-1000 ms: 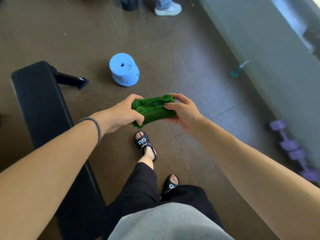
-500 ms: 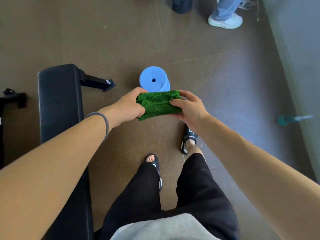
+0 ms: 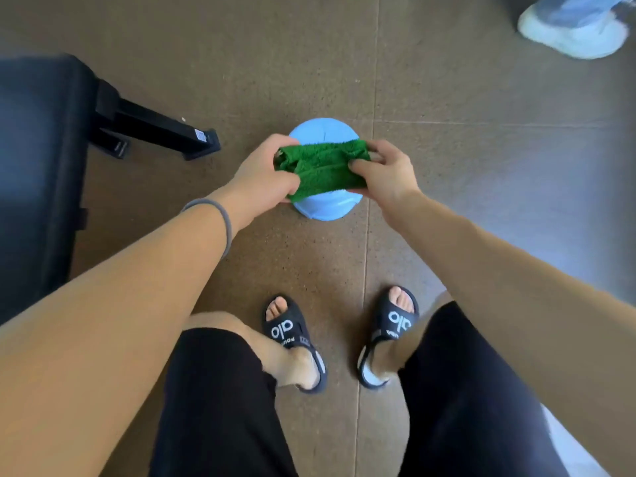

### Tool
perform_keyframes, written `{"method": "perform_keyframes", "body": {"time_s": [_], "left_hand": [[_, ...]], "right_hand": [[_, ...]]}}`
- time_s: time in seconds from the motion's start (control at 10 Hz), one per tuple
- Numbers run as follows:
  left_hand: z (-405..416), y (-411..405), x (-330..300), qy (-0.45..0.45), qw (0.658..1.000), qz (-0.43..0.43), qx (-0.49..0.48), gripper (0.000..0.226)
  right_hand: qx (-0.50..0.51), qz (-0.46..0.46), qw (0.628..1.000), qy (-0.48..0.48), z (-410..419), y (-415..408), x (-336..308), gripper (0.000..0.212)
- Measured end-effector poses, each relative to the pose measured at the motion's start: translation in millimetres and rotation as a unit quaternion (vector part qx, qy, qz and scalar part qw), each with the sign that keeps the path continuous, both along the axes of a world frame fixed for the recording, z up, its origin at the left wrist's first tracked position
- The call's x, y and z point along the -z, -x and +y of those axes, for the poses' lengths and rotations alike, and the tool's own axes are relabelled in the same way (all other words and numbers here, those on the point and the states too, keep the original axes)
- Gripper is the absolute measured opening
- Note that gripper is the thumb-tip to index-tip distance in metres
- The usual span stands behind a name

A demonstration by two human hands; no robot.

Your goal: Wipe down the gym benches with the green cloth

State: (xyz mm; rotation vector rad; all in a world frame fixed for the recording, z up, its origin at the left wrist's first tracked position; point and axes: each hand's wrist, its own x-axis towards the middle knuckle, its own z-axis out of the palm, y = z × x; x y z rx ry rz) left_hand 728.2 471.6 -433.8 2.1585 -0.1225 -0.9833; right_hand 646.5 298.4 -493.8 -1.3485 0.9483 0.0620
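While the person stands with both arms stretched forward, the green cloth [image 3: 323,168] is held between the two hands in the air, just above a round blue object [image 3: 325,204] that sits on the brown floor [image 3: 464,201]. From where the person stands, the cloth is at twelve o'clock, and the black padded bench [image 3: 38,166] lies at about ten o'clock, well apart from the cloth, with its metal foot [image 3: 161,132] pointing toward the blue object. The left hand [image 3: 261,180] grips the left end of the cloth, the fingers curled round it and the thumb pressed on the lower edge. The right hand [image 3: 385,173] pinches the right end, the thumb on top and the fingers [image 3: 377,156] bent behind the fabric. The cloth looks folded or bunched into a thick band, with a fluffy pile like a microfibre towel. I judge it to be very light, soft and floppy, so it will sag and unfold if only one corner is held; it is not slippery and cannot break. For wiping, I think it is better to keep it folded as a pad and take it flat under one palm, with the fingers spread over the top. No wiping is going on yet, because the cloth does not touch the bench. At two o'clock, far off, another person's pale sneaker [image 3: 574,32] is seen, and the wearer's black sandals [image 3: 292,339] are at six o'clock.
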Motion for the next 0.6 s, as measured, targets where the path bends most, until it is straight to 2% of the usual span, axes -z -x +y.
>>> {"method": "perform_keyframes", "body": {"time_s": [0.1, 0.3, 0.4, 0.5, 0.6], "left_hand": [[-9.0, -33.6, 103.9, 0.013, 0.999, -0.024, -0.016, 0.066], [-22.1, -80.5, 240.2, 0.011, 0.997, -0.081, -0.013, 0.069], [-22.7, -87.4, 270.3, 0.016, 0.993, -0.118, -0.007, 0.071], [-20.8, -82.4, 284.2, -0.007, 0.992, -0.12, 0.039, 0.084], [-17.3, -82.0, 282.9, -0.029, 0.988, -0.139, 0.061, 0.095]], "right_hand": [[-0.053, 0.005, 0.996, 0.077, -11.1, -41.3, 96.3, 0.041], [-0.14, -0.003, 0.964, 0.224, -32.2, -92.7, 220.2, 0.047], [-0.173, -0.014, 0.946, 0.273, -35.7, -101.1, 242.6, 0.049], [-0.202, 0.007, 0.929, 0.31, -37.6, -104.5, 244.8, 0.054], [-0.166, 0.006, 0.939, 0.302, -42.6, -106.9, 237.0, 0.054]]}}
